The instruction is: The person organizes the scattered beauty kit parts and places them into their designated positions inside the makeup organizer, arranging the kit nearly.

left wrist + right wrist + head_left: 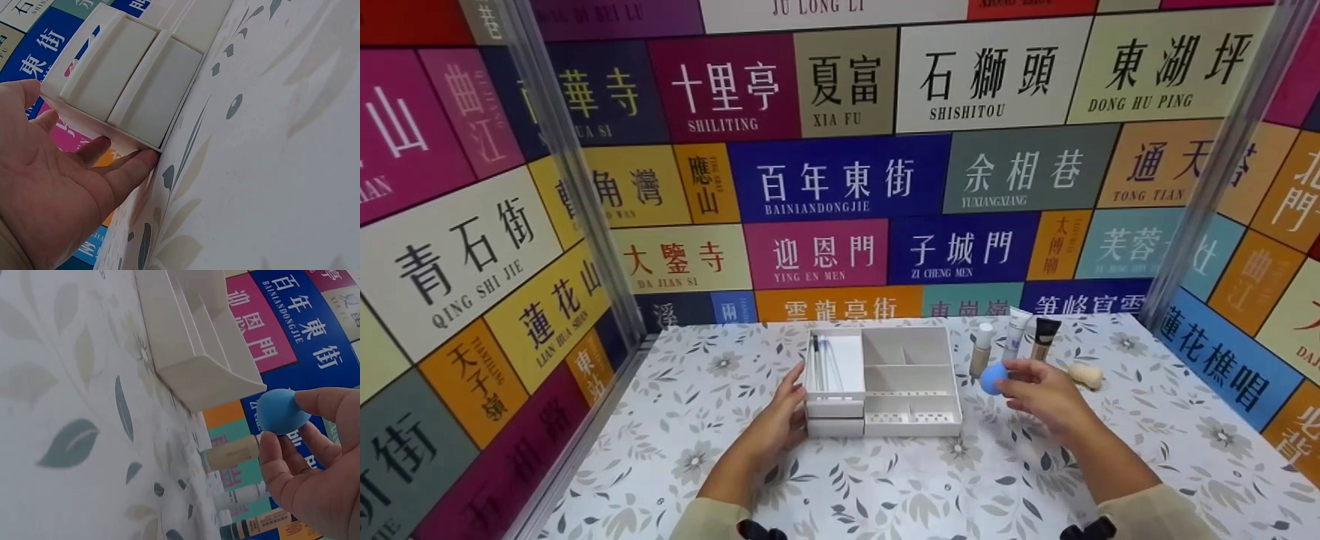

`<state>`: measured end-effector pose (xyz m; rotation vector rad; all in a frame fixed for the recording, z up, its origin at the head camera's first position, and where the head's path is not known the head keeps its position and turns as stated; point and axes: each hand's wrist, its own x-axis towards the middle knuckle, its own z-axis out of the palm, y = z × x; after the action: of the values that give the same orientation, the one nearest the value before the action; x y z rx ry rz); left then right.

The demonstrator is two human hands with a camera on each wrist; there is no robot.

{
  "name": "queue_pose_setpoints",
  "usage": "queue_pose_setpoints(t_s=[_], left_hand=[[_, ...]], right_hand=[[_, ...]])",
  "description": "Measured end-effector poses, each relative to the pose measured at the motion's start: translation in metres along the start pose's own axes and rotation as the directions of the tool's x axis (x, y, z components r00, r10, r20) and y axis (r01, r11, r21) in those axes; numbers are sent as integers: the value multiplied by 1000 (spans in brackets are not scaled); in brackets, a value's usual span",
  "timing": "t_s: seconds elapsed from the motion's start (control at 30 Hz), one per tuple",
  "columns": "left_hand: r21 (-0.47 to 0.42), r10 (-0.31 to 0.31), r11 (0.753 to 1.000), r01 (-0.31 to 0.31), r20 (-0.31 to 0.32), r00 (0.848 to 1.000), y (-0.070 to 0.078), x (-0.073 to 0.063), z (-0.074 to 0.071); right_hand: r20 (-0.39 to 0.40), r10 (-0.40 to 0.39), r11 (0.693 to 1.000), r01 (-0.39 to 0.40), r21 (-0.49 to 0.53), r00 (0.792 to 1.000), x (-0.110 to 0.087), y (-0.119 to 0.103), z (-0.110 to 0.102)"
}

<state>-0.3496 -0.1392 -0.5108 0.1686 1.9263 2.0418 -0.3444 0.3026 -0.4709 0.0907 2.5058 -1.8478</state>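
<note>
A white desktop organizer (pixel 913 429) stands mid-table, with open compartments on its right and small drawers (pixel 152 90) at its front left. Slim brush-like sticks (pixel 819 364) lie in its upper left compartment. My left hand (pixel 786 409) rests against the organizer's left side, its fingers extended and fingertips at the lower edge in the left wrist view. To the right of the organizer, my right hand (pixel 1046 394) pinches a blue makeup sponge (pixel 281 412) between thumb and fingers. The sponge is held up off the table, level with the organizer's rim in the right wrist view.
Behind the right hand stand a beige bottle with a white cap (pixel 981 354), a white tube (pixel 1015 336) and a black-ended tube (pixel 1042 341). A beige peanut-shaped item (pixel 1086 376) lies to their right. Sign-covered panels (pixel 840 180) and metal posts (pixel 577 165) enclose the floral-covered table (pixel 885 495).
</note>
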Motion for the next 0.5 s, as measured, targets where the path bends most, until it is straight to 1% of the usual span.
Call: queue_pose_setpoints(t_s=[0.17, 0.43, 0.5], left_hand=[[-17, 28, 999, -27, 19, 999, -1, 0, 1], [-21, 13, 1000, -13, 2, 1000, -1, 1, 0], [-22, 17, 1000, -17, 4, 1000, -2, 1, 0]], right_hand=[[27, -50, 997, 48, 56, 998, -3, -9, 19], [79, -77, 993, 69, 94, 994, -2, -20, 47], [89, -83, 992, 74, 104, 993, -2, -23, 54]])
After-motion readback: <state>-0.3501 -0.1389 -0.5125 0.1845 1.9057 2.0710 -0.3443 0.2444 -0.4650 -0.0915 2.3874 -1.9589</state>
